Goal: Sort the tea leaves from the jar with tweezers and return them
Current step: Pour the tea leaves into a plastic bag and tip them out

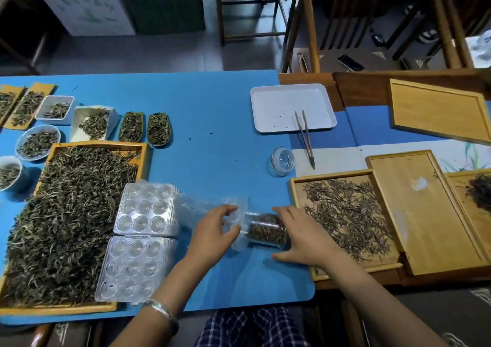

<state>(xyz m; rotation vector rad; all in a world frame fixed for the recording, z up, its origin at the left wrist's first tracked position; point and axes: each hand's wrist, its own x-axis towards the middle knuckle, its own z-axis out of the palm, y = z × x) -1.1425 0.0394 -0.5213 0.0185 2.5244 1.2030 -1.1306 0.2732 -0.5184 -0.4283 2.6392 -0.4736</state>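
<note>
Nearest us, a checked garment (252, 328) fills the bottom edge, w/ both forearms reaching up over the blue table (207, 102). We see the left hand (212, 233), a silver bangle (162, 310) on its wrist, pinching a clear plastic bag (233, 211) between thumb and fingers. Right hand (301, 237) has fingers curled over a glass jar (265, 231) lying on its side at table centre-front, its mouth end at the bag; jar holds brown tea leaves (265, 227). Jar's glass lid (283, 160) sits apart, further back, just beside the tweezers (305, 139), whose upper ends rest in a white tray (279, 99) w/ only a few leaf specks in it.

At right, touching the wrist area, a shallow wooden tray (297, 184) carries thin spread-out leaves; next to it a plain wooden board (425, 213), another board (438, 110) further back. At left, a large wooden tray (143, 150) is heaped w/ dark-green leaf; two clear dimpled plastic moulds (140, 240) overlap its near-right corner. Behind it stand small dishes and scoops of leaf (130, 126). Beyond the table: wooden chairs (252, 6), cardboard boxes (87, 3), a phone (350, 63) on a seat.
</note>
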